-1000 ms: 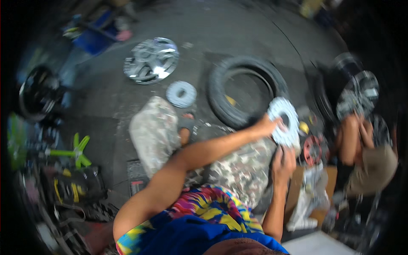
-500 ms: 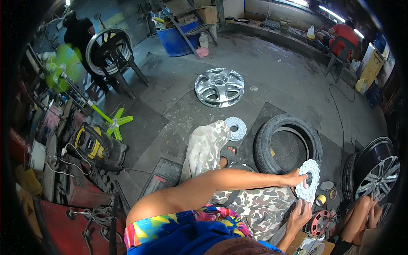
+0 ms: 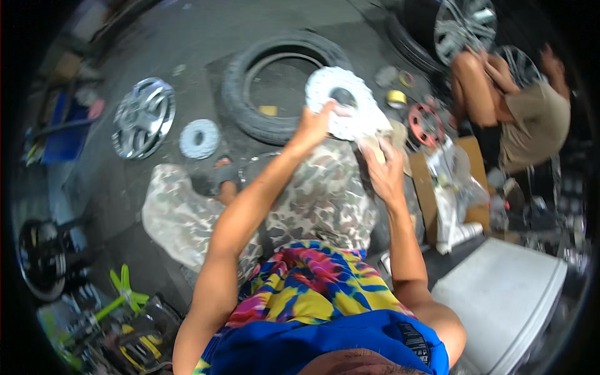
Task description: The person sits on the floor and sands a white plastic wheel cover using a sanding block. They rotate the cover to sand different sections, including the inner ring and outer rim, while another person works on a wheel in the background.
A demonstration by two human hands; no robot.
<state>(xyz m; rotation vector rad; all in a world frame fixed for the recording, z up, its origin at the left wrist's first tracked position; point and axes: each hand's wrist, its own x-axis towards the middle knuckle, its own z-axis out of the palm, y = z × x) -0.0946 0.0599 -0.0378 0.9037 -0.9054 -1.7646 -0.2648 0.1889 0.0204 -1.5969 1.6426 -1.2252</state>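
My left hand (image 3: 314, 130) grips a pale blue-white ring (image 3: 327, 85) with a scalloped edge, its fingers curled through the centre hole. The ring is held tilted above my camouflage-covered leg. At its lower right edge, my right hand (image 3: 384, 165) pinches a small tan piece (image 3: 373, 149) that looks like folded sandpaper; blur hides its exact kind and whether it touches the ring. A second pale scalloped ring (image 3: 199, 139) lies on the floor to the left, near my sandalled foot (image 3: 227, 178).
Beyond my hands lies a black tyre (image 3: 240, 87). A silver wheel cover (image 3: 144, 119) rests at left. To the right are yellow tape (image 3: 396, 98), a red slotted disc (image 3: 425, 124), an open cardboard box (image 3: 423, 200), a white lid-like panel (image 3: 500, 300) and a seated person (image 3: 531, 119) beside wheels.
The view has swung to the right, so floor objects appear further left. The ring is still in my left hand, and my right hand remains at its lower edge.
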